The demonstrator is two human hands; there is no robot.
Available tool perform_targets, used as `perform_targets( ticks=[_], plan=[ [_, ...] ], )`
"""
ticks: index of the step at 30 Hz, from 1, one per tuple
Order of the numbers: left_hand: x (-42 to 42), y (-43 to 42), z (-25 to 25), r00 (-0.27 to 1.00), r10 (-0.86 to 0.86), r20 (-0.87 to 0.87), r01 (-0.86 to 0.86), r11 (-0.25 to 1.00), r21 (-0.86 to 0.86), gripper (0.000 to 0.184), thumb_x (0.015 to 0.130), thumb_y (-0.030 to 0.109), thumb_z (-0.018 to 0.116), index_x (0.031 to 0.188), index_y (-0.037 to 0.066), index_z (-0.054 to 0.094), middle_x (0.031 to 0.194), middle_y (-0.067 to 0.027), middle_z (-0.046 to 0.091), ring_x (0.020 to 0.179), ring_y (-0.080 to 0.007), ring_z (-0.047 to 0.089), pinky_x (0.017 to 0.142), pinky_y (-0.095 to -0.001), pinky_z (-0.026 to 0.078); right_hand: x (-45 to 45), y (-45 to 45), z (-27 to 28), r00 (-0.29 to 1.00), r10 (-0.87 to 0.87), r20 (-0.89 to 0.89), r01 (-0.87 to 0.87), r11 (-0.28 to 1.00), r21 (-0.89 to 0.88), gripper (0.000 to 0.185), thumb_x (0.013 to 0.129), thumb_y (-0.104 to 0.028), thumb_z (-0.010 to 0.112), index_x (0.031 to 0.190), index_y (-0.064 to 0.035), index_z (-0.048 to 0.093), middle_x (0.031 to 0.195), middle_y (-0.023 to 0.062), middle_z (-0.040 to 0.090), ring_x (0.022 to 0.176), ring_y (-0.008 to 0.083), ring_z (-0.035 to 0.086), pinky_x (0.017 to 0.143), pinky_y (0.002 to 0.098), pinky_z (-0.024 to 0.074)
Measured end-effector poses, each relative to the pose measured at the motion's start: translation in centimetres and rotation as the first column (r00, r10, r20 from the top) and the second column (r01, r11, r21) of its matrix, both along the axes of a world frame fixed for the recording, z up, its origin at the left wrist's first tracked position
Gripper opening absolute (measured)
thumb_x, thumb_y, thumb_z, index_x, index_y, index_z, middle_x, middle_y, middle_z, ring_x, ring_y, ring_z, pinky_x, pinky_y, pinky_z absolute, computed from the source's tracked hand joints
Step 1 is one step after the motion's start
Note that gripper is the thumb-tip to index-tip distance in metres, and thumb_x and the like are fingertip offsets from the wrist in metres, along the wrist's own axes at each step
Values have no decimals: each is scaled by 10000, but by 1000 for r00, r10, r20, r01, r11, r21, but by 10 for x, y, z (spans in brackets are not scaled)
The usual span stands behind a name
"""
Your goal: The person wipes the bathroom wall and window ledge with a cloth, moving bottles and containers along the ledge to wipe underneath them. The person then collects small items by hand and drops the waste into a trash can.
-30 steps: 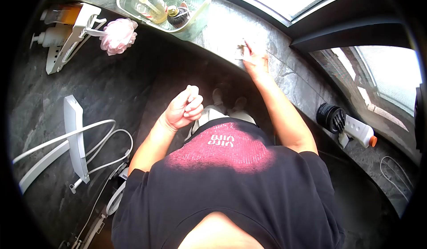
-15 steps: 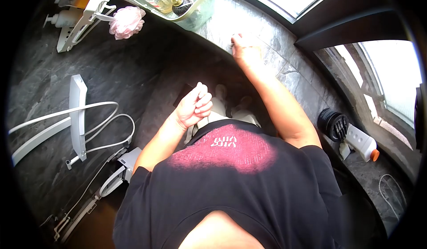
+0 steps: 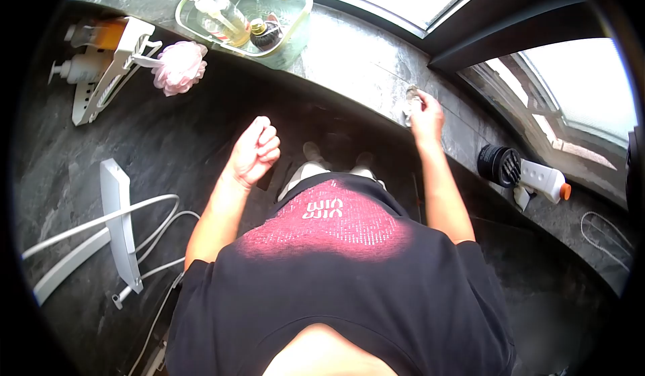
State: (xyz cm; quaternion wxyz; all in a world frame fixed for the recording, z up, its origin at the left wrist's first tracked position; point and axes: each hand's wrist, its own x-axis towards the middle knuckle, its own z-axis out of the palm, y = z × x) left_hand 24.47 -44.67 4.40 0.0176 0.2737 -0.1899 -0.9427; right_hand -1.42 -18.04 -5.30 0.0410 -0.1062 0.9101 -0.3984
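My right hand (image 3: 428, 117) is over the dark marble ledge (image 3: 342, 54), fingers pinched on a small crumpled greyish-white wad (image 3: 410, 102) that looks like a cloth or tissue. The wad hangs at the ledge's front edge; whether it touches the stone I cannot tell. In front of my body, my left hand (image 3: 256, 150) is curled into a fist, with nothing showing in it. Left of the right hand stands a translucent green basin (image 3: 295, 43) on the ledge, holding a pump bottle (image 3: 225, 20) and a dark bottle with a gold cap (image 3: 266, 33).
A pink bath puff (image 3: 179, 68) hangs from a white wall rack (image 3: 111, 74) with bottles. At left are a grey shower fitting (image 3: 119, 225) and white hose (image 3: 80, 236). Further right on the ledge lie a black round container (image 3: 498, 166) and a white bottle with an orange cap (image 3: 543, 180).
My right hand has moved right along the ledge, and the pale wad now shows in its fingers. My left fist has shifted left. The camera view has also shifted.
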Motion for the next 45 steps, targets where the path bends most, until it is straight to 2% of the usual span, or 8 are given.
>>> perform_targets(
  ticks=[5, 7, 10, 17, 22, 35, 37, 45],
  plan=[
    [-22, -48, 3, 997, -74, -7, 73, 991, -111, 211, 967, 192, 443, 1139, 72, 474, 663, 28, 380, 544, -55, 346, 481, -179, 310, 44, -117, 1, 904, 332, -268, -219, 900, 377, 117, 745, -119, 578, 820, -56, 642, 767, 140, 624, 718, 320, 602, 677, 408, 497],
    [-31, -61, 4, 995, -103, 12, 103, 983, -154, 225, 963, 178, 453, 1159, 69, 472, 678, 25, 380, 555, -55, 348, 483, -176, 312, 43, -139, -3, 826, 280, -489, -297, 954, 44, 116, 735, -106, 584, 816, -73, 660, 690, 131, 610, 626, 303, 600, 618, 401, 497],
    [-39, -81, -2, 989, -146, -27, 141, 980, -137, 225, 952, 124, 464, 1168, 65, 487, 719, 19, 407, 584, -58, 365, 495, -162, 332, 43, -111, 28, 967, 128, 219, -74, 968, -239, 181, 732, -84, 590, 881, -115, 688, 746, 76, 623, 743, 232, 625, 716, 324, 497],
    [-43, -113, -7, 978, -188, 91, 200, 968, -152, 255, 954, 140, 468, 1194, 56, 492, 726, 16, 417, 596, -60, 365, 471, -156, 321, 41, 52, -8, 902, -432, 13, 431, 901, 51, 187, 771, -10, 484, 857, -64, 641, 888, 113, 643, 868, 246, 617, 773, 329, 492],
    [-49, -124, -6, 972, -221, 84, 234, 947, -221, 194, 966, 170, 439, 1090, 49, 527, 642, 34, 359, 508, -55, 326, 405, -165, 269, 42, -32, -6, 881, -186, -436, 288, 940, 183, 110, 753, -66, 518, 815, -84, 607, 842, 128, 602, 818, 317, 586, 725, 402, 488],
    [-32, -113, -3, 971, -206, 118, 228, 948, -224, 198, 972, 179, 433, 1098, 78, 547, 643, 39, 350, 503, -52, 316, 409, -170, 275, 43, -60, 29, 1000, -30, 1, 30, 998, 58, 365, 758, -57, 563, 1122, -67, 599, 1051, 144, 584, 808, 265, 590, 787, 339, 484],
    [-34, -108, -5, 971, -194, 141, 222, 948, -229, 200, 972, 183, 434, 1099, 78, 547, 642, 39, 349, 501, -53, 314, 408, -173, 275, 37, -64, -2, 901, 79, -427, -29, 992, 122, 217, 769, -60, 569, 972, -57, 644, 908, 140, 617, 853, 306, 590, 790, 362, 483],
    [-51, -102, 16, 981, -135, 138, 169, 946, -275, 227, 946, 151, 460, 1150, 59, 499, 703, 7, 420, 558, -74, 385, 426, -172, 318, -18, 50, 20, 919, -346, -192, 360, 932, 44, 181, 773, -69, 597, 938, -79, 670, 906, 115, 630, 846, 266, 610, 776, 359, 493]
  ],
)
